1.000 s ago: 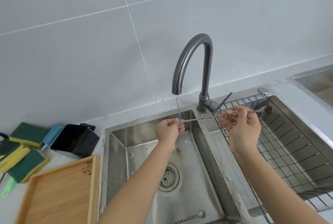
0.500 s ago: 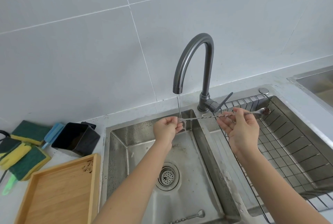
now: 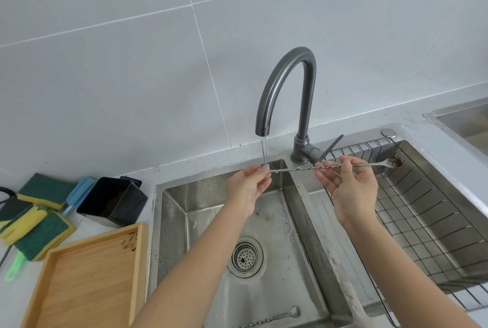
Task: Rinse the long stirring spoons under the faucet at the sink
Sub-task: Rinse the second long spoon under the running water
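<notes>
I see the long stirring spoon (image 3: 303,168) held level over the sink (image 3: 293,195). Left hand (image 3: 248,190) pinches one end under the faucet (image 3: 285,90) stream; right hand (image 3: 351,190) pinches the shaft, its dirty bowl over the wire rack (image 3: 435,222).

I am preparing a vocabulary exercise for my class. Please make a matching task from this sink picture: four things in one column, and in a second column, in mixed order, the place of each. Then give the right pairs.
Things
1. held spoon
2. second spoon
3. wooden tray
4. black container

Places
A. lying on the bottom of the left sink basin
B. on the counter, behind the tray, beside the sponges
C. between the left hand and the right hand, one end under the faucet water
D. on the counter, left of the sink, nearest the camera

Pairs: 1-C, 2-A, 3-D, 4-B
</notes>
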